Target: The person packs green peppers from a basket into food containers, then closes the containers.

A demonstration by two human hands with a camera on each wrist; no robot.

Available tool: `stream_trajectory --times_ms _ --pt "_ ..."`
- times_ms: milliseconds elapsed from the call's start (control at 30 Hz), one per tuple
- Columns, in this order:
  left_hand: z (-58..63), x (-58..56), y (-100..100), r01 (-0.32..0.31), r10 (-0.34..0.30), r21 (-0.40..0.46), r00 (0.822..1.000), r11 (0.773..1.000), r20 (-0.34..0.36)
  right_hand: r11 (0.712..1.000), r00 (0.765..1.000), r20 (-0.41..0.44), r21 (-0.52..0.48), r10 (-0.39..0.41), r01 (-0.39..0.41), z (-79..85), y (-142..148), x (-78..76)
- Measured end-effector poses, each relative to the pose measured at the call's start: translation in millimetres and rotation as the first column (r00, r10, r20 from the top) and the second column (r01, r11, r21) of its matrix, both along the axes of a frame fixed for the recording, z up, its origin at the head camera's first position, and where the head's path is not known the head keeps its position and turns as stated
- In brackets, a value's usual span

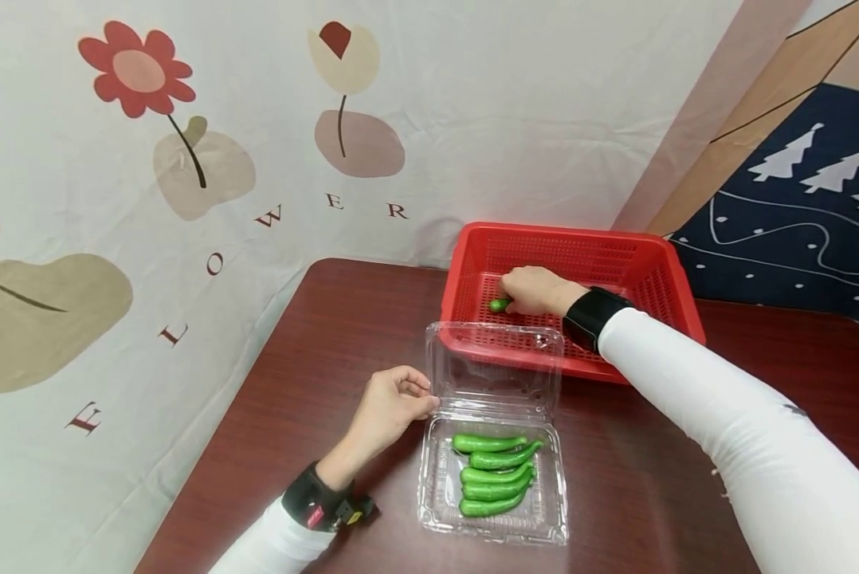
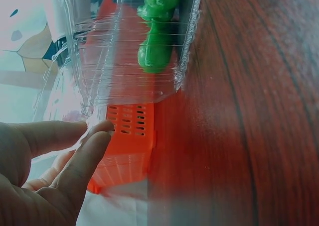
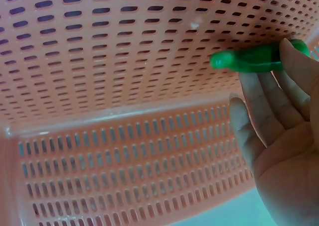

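Note:
A clear plastic clamshell box [image 1: 429, 518] lies on the table with its lid [image 1: 494, 375] raised toward the basket. Several green chili peppers [image 1: 497, 490] lie side by side in its base; parts of them show through the plastic in the left wrist view. My left hand [image 1: 390, 406] pinches the box near its hinge, at the left side, between thumb and fingers. Inside the red basket [image 1: 573, 371], my right hand [image 1: 537, 291] holds one green chili pepper [image 3: 249, 59] with the thumb over it and fingers beneath. That pepper lies close to the basket's slotted bottom.
The basket stands at the back of the dark red wooden table [image 1: 315, 335], right behind the raised lid, which overlaps its front wall in the head view. A white cloth [image 1: 272, 119] printed with flowers hangs behind the table. At the right, the backdrop turns dark blue.

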State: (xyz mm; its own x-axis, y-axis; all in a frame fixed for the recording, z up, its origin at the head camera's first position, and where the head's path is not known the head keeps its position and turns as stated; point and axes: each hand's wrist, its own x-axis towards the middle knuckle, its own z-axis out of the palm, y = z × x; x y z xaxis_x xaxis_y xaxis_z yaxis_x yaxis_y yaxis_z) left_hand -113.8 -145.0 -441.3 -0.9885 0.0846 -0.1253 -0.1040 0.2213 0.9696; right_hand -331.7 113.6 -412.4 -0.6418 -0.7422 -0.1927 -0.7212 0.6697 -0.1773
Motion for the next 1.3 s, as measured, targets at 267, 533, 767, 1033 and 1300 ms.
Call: stream_trajectory --times_ms 267,533,767,1033,1300 --pt "0.4 -0.3 0.9 -0.001 0.001 -0.008 1.0 1.0 -0.007 0.998 0.998 0.005 -0.027 -0.056 0.056 18.6 7.2 2.9" --pt "0.8 -0.1 1.7 -0.01 0.01 0.003 1.0 1.0 0.007 0.996 0.995 -0.085 -0.072 -0.057 0.051 39.6 13.6 9.6" --pt "1.0 0.1 1.3 0.0 0.0 -0.017 1.0 1.0 -0.011 0.986 0.987 -0.134 -0.15 -0.09 0.07 50.7 25.1 18.4" --pt "-0.2 0.1 0.9 0.009 -0.01 -0.034 0.999 0.999 -0.032 0.961 0.976 -0.155 -0.251 -0.154 0.112 70.2 38.2 39.8" --pt "-0.1 1.4 -0.1 0.002 -0.004 -0.047 0.999 0.999 -0.04 0.923 0.964 -0.171 -0.363 -0.204 0.131 83.7 44.8 62.8"
